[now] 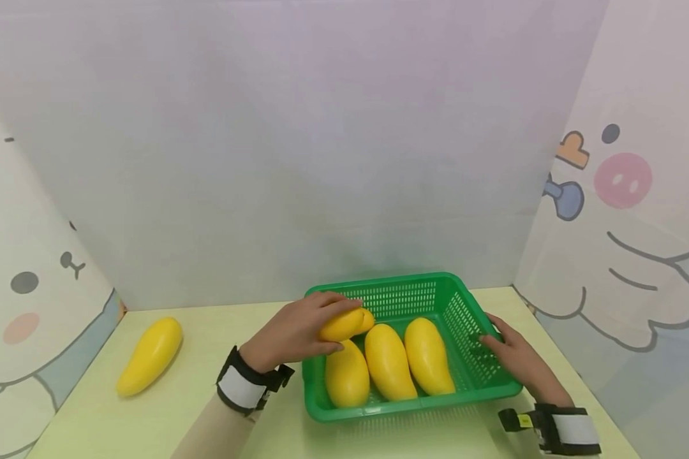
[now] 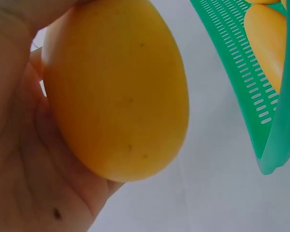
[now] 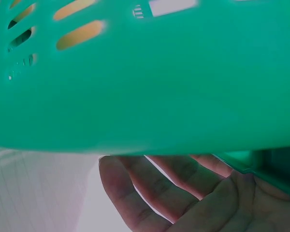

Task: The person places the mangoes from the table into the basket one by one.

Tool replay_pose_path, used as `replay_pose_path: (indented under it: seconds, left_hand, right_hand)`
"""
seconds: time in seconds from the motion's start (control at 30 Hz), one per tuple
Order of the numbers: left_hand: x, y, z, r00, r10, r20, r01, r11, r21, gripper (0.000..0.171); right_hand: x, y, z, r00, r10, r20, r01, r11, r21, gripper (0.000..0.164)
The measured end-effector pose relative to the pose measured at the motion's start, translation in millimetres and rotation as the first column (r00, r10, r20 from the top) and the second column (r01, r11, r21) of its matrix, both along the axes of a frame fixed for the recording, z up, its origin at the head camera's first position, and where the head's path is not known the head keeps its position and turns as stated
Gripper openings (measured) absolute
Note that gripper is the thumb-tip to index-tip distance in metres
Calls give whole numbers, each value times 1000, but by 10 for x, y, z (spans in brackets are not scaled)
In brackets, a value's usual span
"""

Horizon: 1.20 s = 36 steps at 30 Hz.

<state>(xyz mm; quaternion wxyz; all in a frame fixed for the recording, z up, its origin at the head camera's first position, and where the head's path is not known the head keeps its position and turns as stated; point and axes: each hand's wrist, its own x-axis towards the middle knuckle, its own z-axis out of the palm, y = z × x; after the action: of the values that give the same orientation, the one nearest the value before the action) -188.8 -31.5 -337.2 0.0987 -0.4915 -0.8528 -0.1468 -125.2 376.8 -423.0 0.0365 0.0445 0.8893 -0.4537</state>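
My left hand (image 1: 298, 328) grips a yellow mango (image 1: 341, 325) over the left side of a green plastic basket (image 1: 465, 400). In the left wrist view this mango (image 2: 118, 96) lies against the palm, with the basket's wall (image 2: 241, 82) off to the right. Three mangoes, a left one (image 1: 347, 376), a middle one (image 1: 389, 362) and a right one (image 1: 429, 357), lie side by side inside. Part of another yellow fruit (image 1: 369, 320) shows behind the held mango. My right hand (image 1: 513, 357) holds the basket's right rim, thumb on the inner side; in the right wrist view its fingers (image 3: 157, 186) are beneath the green edge.
A single mango (image 1: 150, 357) lies on the pale yellow tabletop (image 1: 218, 335) at the far left. A plain light wall (image 1: 298, 159) rises behind the basket. Side panels with cartoon animals (image 1: 626, 255) stand left and right.
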Motion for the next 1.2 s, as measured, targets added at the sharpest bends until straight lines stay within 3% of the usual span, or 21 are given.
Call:
replay_pose_path:
  seconds: [0.33, 1.2]
  left_hand:
    - [-78, 48, -54, 996, -22, 89, 25, 999, -39, 73]
    - [-242, 298, -18, 987, -87, 137, 107, 984, -146, 71]
  right_hand:
    - [-1, -20, 25, 1000, 4, 0, -4, 1000, -18, 64]
    - [5, -3, 20, 999, 17, -32, -18, 999, -36, 63]
